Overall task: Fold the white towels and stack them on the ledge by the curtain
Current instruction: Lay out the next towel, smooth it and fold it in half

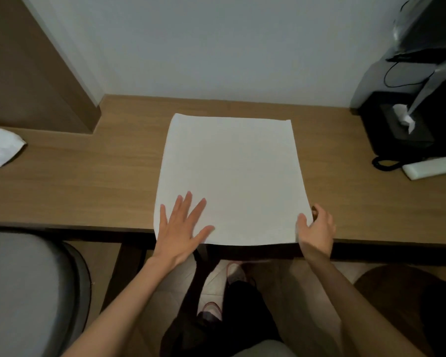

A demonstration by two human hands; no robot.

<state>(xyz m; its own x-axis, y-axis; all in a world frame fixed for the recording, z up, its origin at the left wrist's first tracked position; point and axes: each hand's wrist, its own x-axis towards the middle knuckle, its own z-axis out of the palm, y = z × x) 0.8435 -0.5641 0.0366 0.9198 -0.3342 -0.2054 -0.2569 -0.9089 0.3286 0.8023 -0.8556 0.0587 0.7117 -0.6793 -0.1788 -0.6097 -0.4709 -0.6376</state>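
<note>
A white towel (232,176) lies flat and spread out on the wooden desk (101,176), its near edge level with the desk's front edge. My left hand (180,228) presses flat on the towel's near left corner, fingers straight and spread. At the near right corner my right hand (316,228) pinches the towel's edge between thumb and curled fingers. Another crumpled white towel (0,148) sits at the far left of the desk.
A black telephone (407,130) with a cord and a white remote (431,167) stand at the desk's right end, below dark equipment. A grey chair (29,292) is at lower left. A white wall backs the desk.
</note>
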